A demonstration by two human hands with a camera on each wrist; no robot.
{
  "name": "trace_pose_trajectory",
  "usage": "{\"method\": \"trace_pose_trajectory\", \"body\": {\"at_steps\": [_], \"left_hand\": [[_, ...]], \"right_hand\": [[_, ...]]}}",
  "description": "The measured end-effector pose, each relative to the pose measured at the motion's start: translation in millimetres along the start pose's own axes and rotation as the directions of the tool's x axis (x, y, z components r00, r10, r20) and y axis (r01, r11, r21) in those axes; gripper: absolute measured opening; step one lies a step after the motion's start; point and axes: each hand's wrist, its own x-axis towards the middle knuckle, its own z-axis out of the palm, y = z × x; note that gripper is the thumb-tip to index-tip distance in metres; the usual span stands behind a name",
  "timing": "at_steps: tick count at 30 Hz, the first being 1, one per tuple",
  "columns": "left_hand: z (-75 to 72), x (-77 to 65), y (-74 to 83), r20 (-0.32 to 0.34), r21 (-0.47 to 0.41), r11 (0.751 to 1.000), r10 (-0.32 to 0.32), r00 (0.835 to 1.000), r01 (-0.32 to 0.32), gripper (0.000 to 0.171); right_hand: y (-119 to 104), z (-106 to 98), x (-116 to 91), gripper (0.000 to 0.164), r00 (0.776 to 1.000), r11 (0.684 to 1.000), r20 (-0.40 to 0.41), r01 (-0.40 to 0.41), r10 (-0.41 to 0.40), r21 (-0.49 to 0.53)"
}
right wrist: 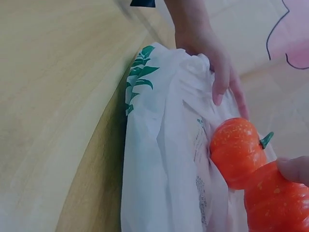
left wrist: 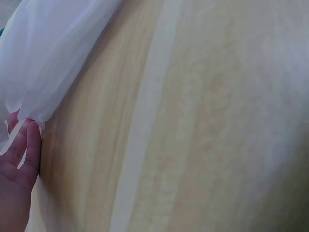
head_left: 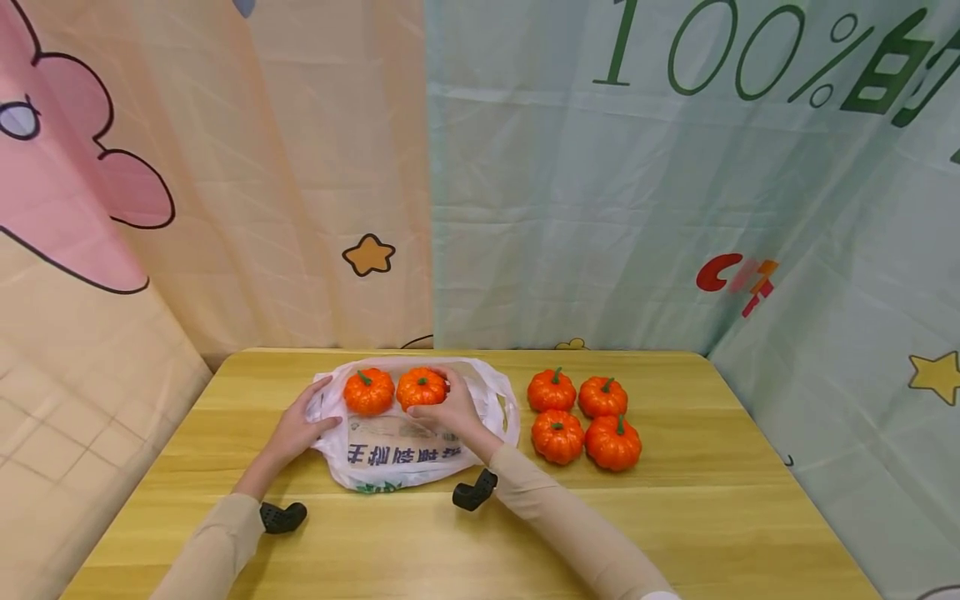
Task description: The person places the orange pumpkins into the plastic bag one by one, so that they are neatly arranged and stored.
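A white plastic bag (head_left: 405, 477) with dark print lies on the wooden table, its mouth spread wide. One small orange pumpkin (head_left: 368, 392) with a green stem sits inside at the left. Right beside it, my right hand (head_left: 452, 410) grips a second orange pumpkin (head_left: 421, 388), thumb on the near side and fingers behind. In the right wrist view that pumpkin (right wrist: 276, 200) overlaps the first one (right wrist: 236, 152). At the bag's left edge, my left hand (head_left: 295, 427) touches the plastic with fingers and thumb spread apart. White film (left wrist: 53, 53) covers its fingertips in the left wrist view.
Several more orange pumpkins (head_left: 557, 437) stand grouped on the table (head_left: 675, 517) right of the bag. Black wrist mounts (head_left: 282, 517) are worn on both forearms. Printed curtains (head_left: 570, 208) hang behind the table's far edge and along its sides.
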Motion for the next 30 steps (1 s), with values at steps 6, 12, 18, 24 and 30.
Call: {"method": "trace_pose_trajectory", "body": {"at_steps": [6, 12, 18, 24, 30], "left_hand": [[0.0, 0.3, -1.2, -0.005, -0.004, 1.0, 0.007, 1.0, -0.007, 0.076], [0.7, 0.2, -0.4, -0.005, -0.011, 1.0, 0.005, 1.0, -0.005, 0.076], [2.1, 0.2, -0.6, -0.007, -0.011, 1.0, 0.018, 1.0, -0.018, 0.075], [2.9, -0.9, 0.6, -0.001, -0.014, 1.0, 0.015, 1.0, -0.015, 0.075], [2.6, -1.8, 1.4, -0.001, -0.011, 1.0, 0.005, 1.0, -0.005, 0.075]], "right_hand": [[4, 4, 5, 0.073, 0.999, 0.999, -0.031, 0.019, -0.021, -0.05], [10, 7, 12, 0.074, 0.999, 0.997, -0.037, 0.013, -0.016, -0.073], [14, 12, 16, 0.075, 0.999, 0.998, -0.041, 0.008, -0.011, -0.068], [19, 15, 19, 0.077, 0.999, 0.998, -0.036, -0.015, 0.013, -0.06], [23, 16, 20, 0.077, 0.998, 0.998, -0.06, -0.027, 0.024, -0.052]]}}
